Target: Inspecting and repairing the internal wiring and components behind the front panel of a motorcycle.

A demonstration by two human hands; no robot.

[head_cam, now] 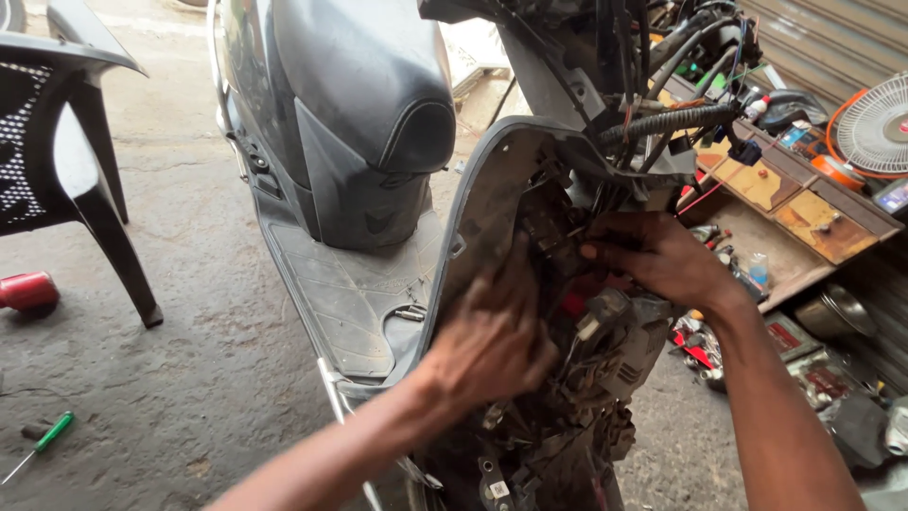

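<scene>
A grey scooter [350, 123] stands in front of me with its front cover off, so wiring and dirty parts show. My left hand [492, 336] presses against the inside of the grey front panel [482, 203], fingers reaching into the mechanism. My right hand [653, 255] reaches in from the right, fingertips pinching at dark parts and wires just below a corrugated black cable sleeve [662, 121]. What the fingers hold is hidden. A grey connector block [615, 317] sits between the two hands.
A black plastic chair [66, 151] stands at the left, a red can [28, 290] beside it. A green-handled screwdriver [40, 443] lies on the concrete floor. At the right are a wooden drawer unit [804, 208] with small parts, a fan [875, 123] and scattered tools.
</scene>
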